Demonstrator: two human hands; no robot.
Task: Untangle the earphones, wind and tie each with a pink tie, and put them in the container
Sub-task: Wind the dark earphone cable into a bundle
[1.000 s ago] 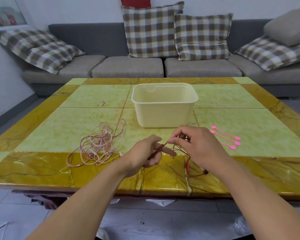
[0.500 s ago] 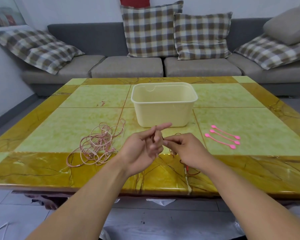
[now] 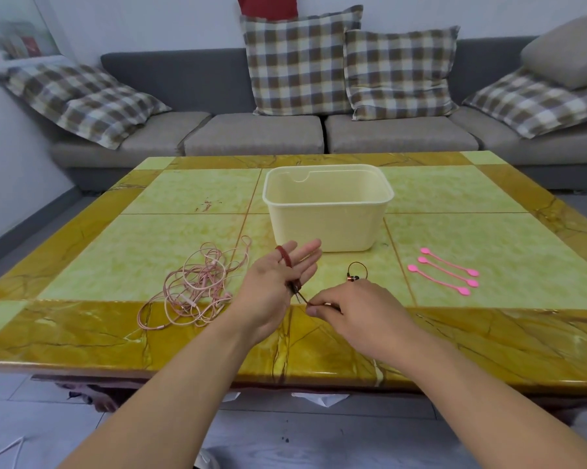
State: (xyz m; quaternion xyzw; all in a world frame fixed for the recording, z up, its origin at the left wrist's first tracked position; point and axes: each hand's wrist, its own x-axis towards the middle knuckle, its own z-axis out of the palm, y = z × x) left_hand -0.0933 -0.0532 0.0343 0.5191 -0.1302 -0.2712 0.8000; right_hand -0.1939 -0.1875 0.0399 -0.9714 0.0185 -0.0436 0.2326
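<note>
Moved: left hand (image 3: 278, 286) now flat, red cord (image 3: 287, 262) looped on finger | right hand (image 3: 356, 316) pinching cord | container (image 3: 326, 211) empty

the container (image 3: 329, 211) is set mid-table (image 3: 488, 350); the tangled earphones (image 3: 197, 286) lie to its front left, three ties (image 3: 444, 275) to its front right, a sofa (image 3: 258, 133) behind.

Container (image 3: 326, 228) just beyond hands (image 3: 278, 286)
</note>
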